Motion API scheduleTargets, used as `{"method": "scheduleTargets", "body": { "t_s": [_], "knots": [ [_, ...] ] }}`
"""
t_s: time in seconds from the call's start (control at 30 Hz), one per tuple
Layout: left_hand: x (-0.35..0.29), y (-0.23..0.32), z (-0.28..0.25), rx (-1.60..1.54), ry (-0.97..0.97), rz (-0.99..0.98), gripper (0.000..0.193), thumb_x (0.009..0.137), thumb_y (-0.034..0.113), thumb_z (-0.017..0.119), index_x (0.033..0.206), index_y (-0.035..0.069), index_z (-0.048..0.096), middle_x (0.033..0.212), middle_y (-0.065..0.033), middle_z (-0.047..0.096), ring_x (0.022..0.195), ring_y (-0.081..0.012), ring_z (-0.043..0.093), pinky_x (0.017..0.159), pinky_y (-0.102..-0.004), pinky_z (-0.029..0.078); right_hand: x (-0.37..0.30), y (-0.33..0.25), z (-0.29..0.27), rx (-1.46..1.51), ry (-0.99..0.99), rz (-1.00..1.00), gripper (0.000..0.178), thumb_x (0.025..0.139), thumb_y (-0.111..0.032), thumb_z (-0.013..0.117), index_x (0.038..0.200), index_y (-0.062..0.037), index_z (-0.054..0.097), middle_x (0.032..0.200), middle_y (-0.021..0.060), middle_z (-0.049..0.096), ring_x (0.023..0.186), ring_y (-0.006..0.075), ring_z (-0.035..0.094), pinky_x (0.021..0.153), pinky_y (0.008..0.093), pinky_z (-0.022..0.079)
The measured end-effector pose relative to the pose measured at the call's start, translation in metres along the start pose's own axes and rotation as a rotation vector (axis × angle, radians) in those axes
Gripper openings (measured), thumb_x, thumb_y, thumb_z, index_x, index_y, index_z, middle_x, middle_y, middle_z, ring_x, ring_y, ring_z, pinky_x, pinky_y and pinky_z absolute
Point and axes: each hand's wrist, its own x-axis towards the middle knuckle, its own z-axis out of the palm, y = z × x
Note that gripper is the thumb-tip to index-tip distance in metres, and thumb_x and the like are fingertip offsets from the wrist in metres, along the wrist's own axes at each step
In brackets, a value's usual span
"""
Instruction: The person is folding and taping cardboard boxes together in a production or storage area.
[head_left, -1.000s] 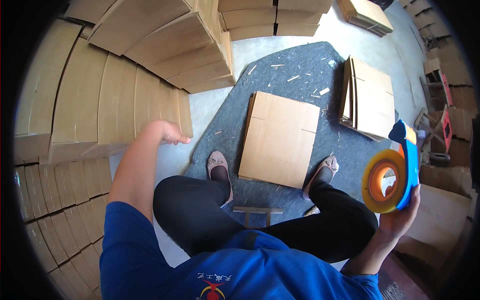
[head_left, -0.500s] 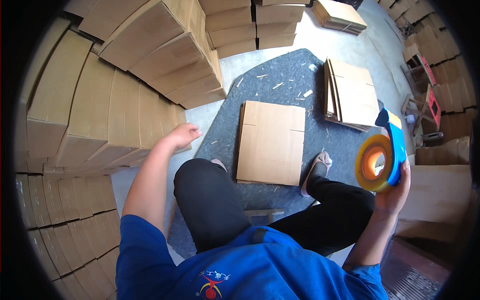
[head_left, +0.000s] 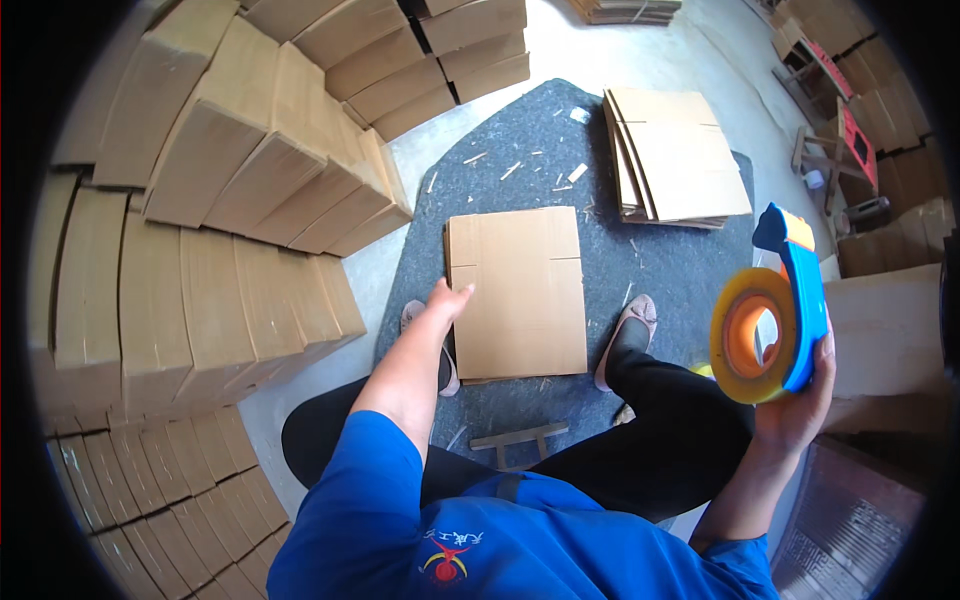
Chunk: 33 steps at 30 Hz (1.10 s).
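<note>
Flattened cardboard boxes [head_left: 518,310] lie in a low pile between my feet, with slots cut in the top sheet's side edges. My left hand [head_left: 447,301] is at the pile's left edge, its thumb over the top sheet and its other fingers partly hidden at the side. Up at the right, my right hand [head_left: 800,405] grips a blue tape dispenser [head_left: 803,310] by its lower end. A wide roll of yellowish tape [head_left: 733,345] with an orange core sits on the dispenser, well apart from the cardboard.
Another pile of flattened boxes [head_left: 685,155] stands farther off to the right on the dark mat [head_left: 540,150], among paper scraps. Stacked cartons [head_left: 230,310] wall the left side. A small wooden stool [head_left: 520,437] is between my legs. Red-topped stools [head_left: 858,150] stand at far right.
My left hand has swung right and forward from the cartons to the left edge of the cardboard pile. My left knee has moved outward. The right hand still holds the tape dispenser.
</note>
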Motion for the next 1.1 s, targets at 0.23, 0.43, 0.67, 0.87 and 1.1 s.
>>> {"method": "scheduleTargets", "body": {
  "t_s": [0.23, 0.43, 0.67, 0.87, 1.1],
  "knots": [
    [0.028, -0.087, 0.071, -0.412, -0.06, -0.298, 0.068, 0.079, 0.026, 0.083, 0.132, 0.003, 0.047, 0.129, -0.0163, 0.06, 0.117, -0.0308, 0.059, 0.093, -0.0466, 0.05, 0.0, -0.003, -0.007, -0.115, 0.137, 0.046, 0.06, 0.099, -0.037, 0.049, 0.145, -0.0004, 0.036, 0.133, 0.0197, 0.055, 0.119, 0.0265, 0.061, 0.092, 0.0396, 0.057],
    [0.02, -0.073, 0.053, -0.551, -0.412, -0.49, 0.069, 0.072, 0.02, 0.088, 0.128, 0.004, 0.052, 0.127, -0.0113, 0.062, 0.123, -0.0322, 0.055, 0.1, -0.0528, 0.043, -0.011, -0.007, -0.009, -0.054, 0.202, 0.015, 0.056, 0.1, -0.036, 0.048, 0.142, 0.0002, 0.04, 0.13, 0.0201, 0.058, 0.116, 0.0275, 0.063, 0.092, 0.0412, 0.057],
    [-0.015, -0.05, 0.04, -0.712, -0.404, -0.238, 0.075, 0.074, 0.016, 0.087, 0.133, 0.003, 0.043, 0.133, -0.015, 0.057, 0.126, -0.0308, 0.051, 0.105, -0.0487, 0.041, -0.028, -0.011, -0.027, 0.144, 0.154, -0.097, 0.049, 0.102, -0.029, 0.046, 0.14, 0.001, 0.044, 0.13, 0.0168, 0.059, 0.121, 0.0256, 0.058, 0.104, 0.042, 0.046],
    [-0.045, -0.036, -0.001, -0.682, -0.512, -0.067, 0.07, 0.075, 0.009, 0.085, 0.129, 0.002, 0.041, 0.125, -0.0182, 0.06, 0.114, -0.0328, 0.06, 0.095, -0.0491, 0.051, -0.026, -0.023, -0.022, 0.056, 0.28, -0.188, 0.033, 0.102, -0.028, 0.052, 0.125, -0.0047, 0.057, 0.114, 0.0069, 0.065, 0.106, 0.0162, 0.062, 0.097, 0.0338, 0.048],
    [-0.09, 0.002, 0.0, -0.491, -0.621, -0.009, 0.056, 0.075, 0.004, 0.084, 0.122, 0.002, 0.052, 0.11, -0.0161, 0.067, 0.098, -0.0296, 0.068, 0.086, -0.0471, 0.056, -0.058, -0.049, -0.025, 0.208, 0.146, -0.248, 0.031, 0.102, -0.028, 0.05, 0.123, -0.0048, 0.057, 0.112, 0.0106, 0.067, 0.1, 0.0198, 0.065, 0.085, 0.0367, 0.054]
  ]
}}
